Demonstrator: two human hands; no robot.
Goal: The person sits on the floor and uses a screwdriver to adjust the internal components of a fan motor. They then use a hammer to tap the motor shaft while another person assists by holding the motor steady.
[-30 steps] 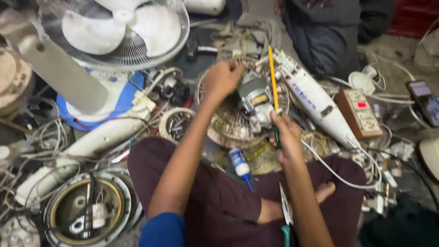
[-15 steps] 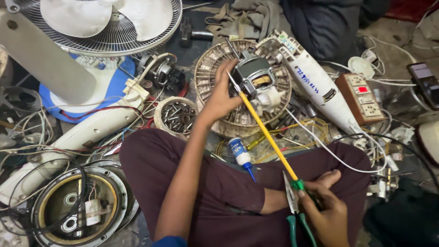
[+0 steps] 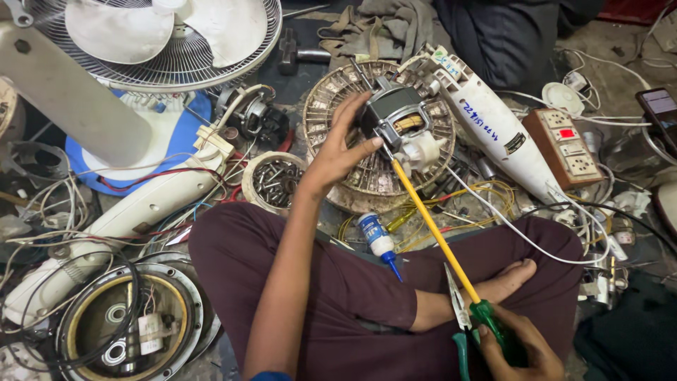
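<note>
My left hand grips the side of a small electric motor that rests on a round slotted fan base. My right hand is closed on the green handle of a long yellow-shafted screwdriver, whose tip touches the motor's lower edge. The same hand also holds green-handled pliers, jaws pointing up. I sit cross-legged in maroon trousers, a bare foot under the screwdriver shaft.
A white table fan stands at the upper left. A white fan stem, a brown socket board, a small tub of screws, a blue-capped bottle, an open motor housing and tangled wires surround me. Another person sits opposite.
My right hand has drawn back toward my lap with the screwdriver and pliers, swinging the shaft from upright to slanted, tip at the motor. My left hand stays on the motor.
</note>
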